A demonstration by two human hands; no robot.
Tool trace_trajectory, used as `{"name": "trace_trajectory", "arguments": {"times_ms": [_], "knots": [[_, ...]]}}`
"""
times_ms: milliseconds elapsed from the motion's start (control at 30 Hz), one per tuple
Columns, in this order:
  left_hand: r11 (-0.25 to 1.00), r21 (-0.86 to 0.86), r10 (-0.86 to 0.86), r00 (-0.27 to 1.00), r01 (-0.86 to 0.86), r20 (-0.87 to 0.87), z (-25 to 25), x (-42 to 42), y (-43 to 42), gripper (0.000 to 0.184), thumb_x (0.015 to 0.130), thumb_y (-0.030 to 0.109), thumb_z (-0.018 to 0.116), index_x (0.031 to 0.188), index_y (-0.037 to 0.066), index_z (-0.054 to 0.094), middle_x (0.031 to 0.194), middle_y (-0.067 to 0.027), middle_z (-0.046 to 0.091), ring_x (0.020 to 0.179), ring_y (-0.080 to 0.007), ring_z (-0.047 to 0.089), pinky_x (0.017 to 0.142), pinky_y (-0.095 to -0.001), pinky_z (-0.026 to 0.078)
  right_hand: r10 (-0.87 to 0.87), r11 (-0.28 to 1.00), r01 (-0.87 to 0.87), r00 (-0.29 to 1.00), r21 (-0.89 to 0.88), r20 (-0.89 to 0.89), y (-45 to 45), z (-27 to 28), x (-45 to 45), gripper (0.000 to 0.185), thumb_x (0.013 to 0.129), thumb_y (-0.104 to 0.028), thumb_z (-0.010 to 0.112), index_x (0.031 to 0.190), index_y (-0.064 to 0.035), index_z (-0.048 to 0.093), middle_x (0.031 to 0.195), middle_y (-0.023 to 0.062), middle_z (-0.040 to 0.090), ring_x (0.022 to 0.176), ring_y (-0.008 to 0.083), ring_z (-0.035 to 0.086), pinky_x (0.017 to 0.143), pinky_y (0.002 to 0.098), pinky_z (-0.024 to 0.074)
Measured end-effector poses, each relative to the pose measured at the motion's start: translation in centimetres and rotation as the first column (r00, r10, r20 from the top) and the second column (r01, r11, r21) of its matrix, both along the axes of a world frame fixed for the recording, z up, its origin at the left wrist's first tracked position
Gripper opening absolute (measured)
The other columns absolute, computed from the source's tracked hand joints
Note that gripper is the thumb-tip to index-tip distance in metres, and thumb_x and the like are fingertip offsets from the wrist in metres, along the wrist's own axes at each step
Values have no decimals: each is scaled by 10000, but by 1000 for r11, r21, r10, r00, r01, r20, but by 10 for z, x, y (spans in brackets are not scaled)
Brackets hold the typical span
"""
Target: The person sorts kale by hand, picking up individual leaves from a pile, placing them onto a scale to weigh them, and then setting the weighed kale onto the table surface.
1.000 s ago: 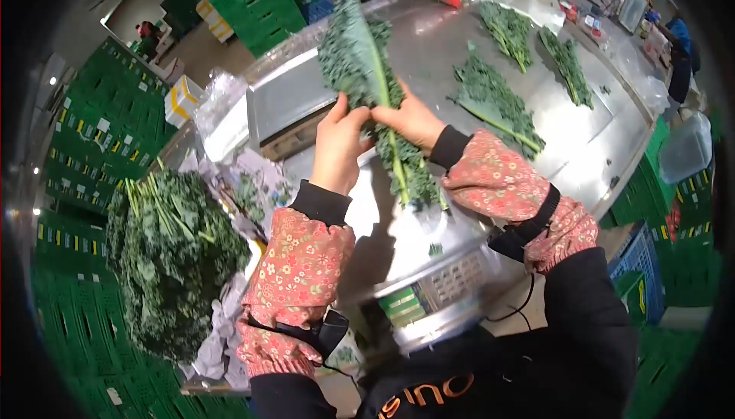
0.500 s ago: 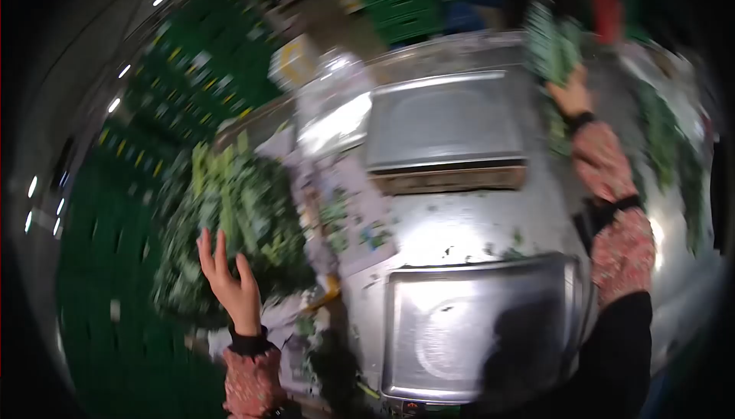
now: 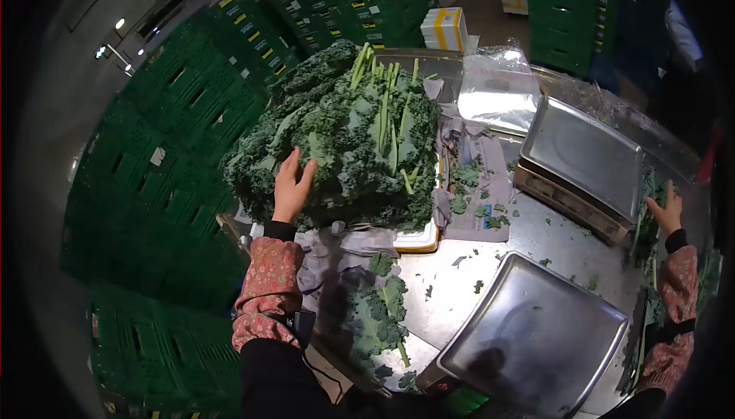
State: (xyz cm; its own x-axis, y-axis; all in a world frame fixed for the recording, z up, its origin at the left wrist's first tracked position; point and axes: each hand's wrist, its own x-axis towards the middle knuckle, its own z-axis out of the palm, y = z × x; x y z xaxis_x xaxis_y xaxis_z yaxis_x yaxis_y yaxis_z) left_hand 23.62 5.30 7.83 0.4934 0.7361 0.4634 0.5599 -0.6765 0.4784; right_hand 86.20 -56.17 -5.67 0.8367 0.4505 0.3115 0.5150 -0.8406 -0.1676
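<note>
My left hand point(image 3: 291, 188) is over the front left of a large pile of curly kale point(image 3: 352, 140), its fingers apart and nothing in them. Pale green stems stick up from the pile's top right. At the far right, my right hand point(image 3: 668, 211) has its fingers spread beside some kale leaves point(image 3: 649, 197) lying next to the rear scale. That rear scale has a metal top point(image 3: 586, 151). A second metal weighing tray point(image 3: 540, 335) sits nearer to me. Loose kale leaves point(image 3: 379, 319) lie at the table's front left.
Newspaper point(image 3: 486, 182) with leaf scraps lies right of the pile, and clear plastic point(image 3: 498, 86) behind it. Green crates point(image 3: 168, 166) stand stacked on the left and at the back point(image 3: 561, 13). A white box with yellow tape point(image 3: 444, 29) stands beyond the table. Part of a person point(image 3: 681, 32) shows at upper right.
The view has swung left. My right hand has let go of the kale it held and is now open at the right. My left hand has moved over to the kale pile.
</note>
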Motion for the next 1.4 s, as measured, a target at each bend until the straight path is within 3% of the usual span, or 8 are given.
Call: {"name": "trace_trajectory", "arguments": {"times_ms": [267, 533, 733, 867, 967, 1133, 1200, 1400], "knots": [[976, 214, 59, 997, -50, -40, -11, -2, 2, 612, 809, 480, 576, 1268, 83, 493, 1244, -163, 492, 1144, -387, 427, 954, -459, 344, 448, 893, -450, 893, -34, -48, 206, 166, -243, 667, 757, -350, 677, 1272, -8, 428, 1271, 238, 406, 1283, 439, 223, 1055, 479, 215], [967, 231, 98, 995, -103, 33, -9, -6, -8, 591, 783, 449, 611, 1259, 122, 487, 1262, -124, 460, 1215, -383, 341, 981, -643, 182, 803, 594, -803, 588, -46, 100, 489, 209, -357, 834, 737, -365, 697, 1324, 54, 279, 1281, 280, 362, 1229, 433, 316, 1020, 425, 301], [994, 83, -81, 994, 74, 75, -5, -19, 8, 674, 776, 472, 609, 1310, 103, 428, 1258, -179, 398, 1230, -406, 288, 950, -708, 80, 785, 595, -723, 428, -352, 448, 709, 275, -446, 966, 660, -271, 743, 1409, -75, 166, 1381, 157, 325, 1337, 315, 223, 1034, 508, 259], [971, -63, -219, 964, 230, 154, -4, -28, 24, 669, 747, 440, 641, 1281, 91, 438, 1232, -176, 387, 1233, -411, 265, 937, -724, 71, 855, 518, -696, 421, -498, 303, 813, 262, -490, 1148, 547, -429, 784, 1419, -64, 134, 1394, 198, 298, 1349, 341, 176, 1052, 518, 215], [963, -68, -255, 961, 263, 108, -27, -26, 25, 548, 762, 404, 619, 1234, 155, 497, 1241, -171, 378, 1237, -429, 291, 825, -714, 256, 830, 548, -543, 449, -636, 332, 878, 216, -491, 1271, 440, -493, 812, 1400, 16, 152, 1410, 233, 259, 1339, 355, 199, 1029, 465, 270], [859, -211, -388, 863, 466, 324, -52, -32, 29, 627, 703, 353, 664, 1248, 122, 457, 1309, -167, 319, 1262, -464, 226, 815, -755, 275, 741, 634, -483, 602, -604, 297, 896, 200, -509, 517, 862, -166, 395, 1375, -131, 345, 1077, 82, 589, 942, 215, 558, 801, 344, 400], [807, -258, -408, 818, 531, 407, -48, -32, 28, 658, 692, 353, 673, 1259, 114, 441, 1320, -167, 309, 1261, -466, 223, 818, -758, 274, 721, 691, -507, 436, -514, 539, 895, 186, -502, 352, 850, -198, 450, 1181, -121, 542, 855, 15, 589, 876, 187, 540, 738, 331, 382], [905, -57, -401, 889, 422, 220, -27, -43, 31, 523, 806, 378, 590, 1253, 133, 472, 1329, -174, 327, 1265, -452, 230, 853, -734, 239, 764, 624, -614, 353, -482, 540, 846, 238, -528, 96, 656, -174, 581, 651, -88, 624, 880, 40, 534, 879, 206, 489, 747, 333, 367]]}}
